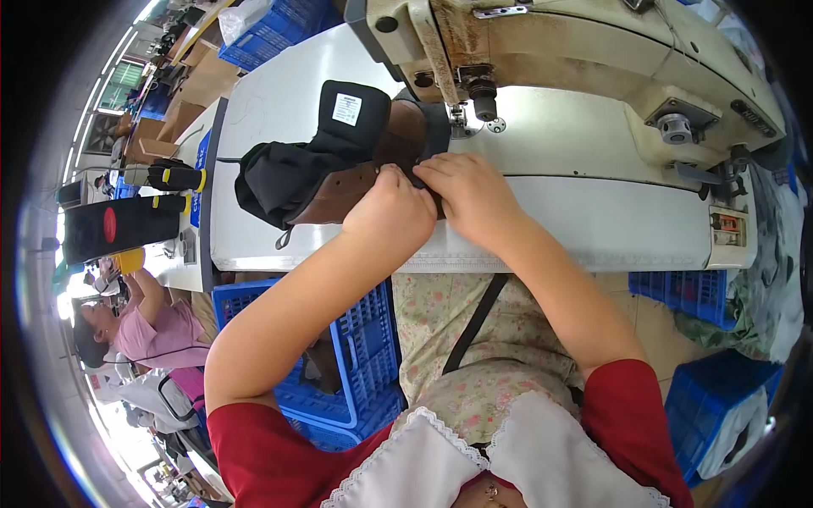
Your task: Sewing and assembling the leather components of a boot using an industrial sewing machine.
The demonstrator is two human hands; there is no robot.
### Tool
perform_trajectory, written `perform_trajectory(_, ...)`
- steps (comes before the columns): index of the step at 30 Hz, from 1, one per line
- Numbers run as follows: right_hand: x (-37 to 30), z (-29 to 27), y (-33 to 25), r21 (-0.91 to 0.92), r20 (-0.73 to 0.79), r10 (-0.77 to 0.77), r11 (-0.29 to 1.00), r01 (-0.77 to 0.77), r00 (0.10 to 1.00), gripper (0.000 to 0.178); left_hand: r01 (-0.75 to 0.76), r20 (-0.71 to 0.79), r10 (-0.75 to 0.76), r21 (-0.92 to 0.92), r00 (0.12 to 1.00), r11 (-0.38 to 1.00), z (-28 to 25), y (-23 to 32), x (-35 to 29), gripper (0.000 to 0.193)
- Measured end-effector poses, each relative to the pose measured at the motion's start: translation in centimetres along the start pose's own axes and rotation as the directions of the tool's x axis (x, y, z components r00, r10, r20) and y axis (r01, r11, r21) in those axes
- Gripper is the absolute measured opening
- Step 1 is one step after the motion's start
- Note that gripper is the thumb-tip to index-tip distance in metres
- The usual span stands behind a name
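Note:
A black-and-brown shoe upper [292, 178] lies on the white sewing table [525, 220], left of the sewing machine's needle. Its black padded flap carries a white label [346, 109], and small holes run along a brown panel. My left hand [391, 203] is closed, its fingers pinching the upper's near edge. Beside it, my right hand [470, 190] also grips the edge, fingertips close to the left ones. Both hands sit in front of the presser foot [458, 118], apart from it. What lies under the fingers is partly hidden.
The sewing machine [584, 51] spans the far side. Blue crates stand under the table's left [364, 339], at the right [716, 406] and at the far left [275, 34]. A co-worker in a pink shirt [161, 326] works at another table on the left.

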State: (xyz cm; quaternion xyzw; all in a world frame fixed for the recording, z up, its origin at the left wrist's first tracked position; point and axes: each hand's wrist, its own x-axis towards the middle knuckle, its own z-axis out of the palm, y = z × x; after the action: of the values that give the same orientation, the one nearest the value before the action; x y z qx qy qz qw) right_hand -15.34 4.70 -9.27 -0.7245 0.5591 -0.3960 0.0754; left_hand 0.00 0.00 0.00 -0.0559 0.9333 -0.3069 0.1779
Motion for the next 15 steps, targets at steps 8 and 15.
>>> perform_trajectory(8, -0.5, -0.9, 2.2, -0.152, -0.042, -0.039, 0.988, 0.032, 0.998, 0.031, 0.058, -0.228, -0.047, 0.041, 0.973, 0.998, 0.4, -0.1, 1.3, 0.017)
perform_trajectory(15, -0.5, -2.0, 3.5, -0.184, -0.018, -0.077, 0.980, 0.072, 0.997, 0.033, 0.045, -0.217, -0.056, -0.053, 0.975, 0.998, -0.1, -0.1, 2.6, 0.013)
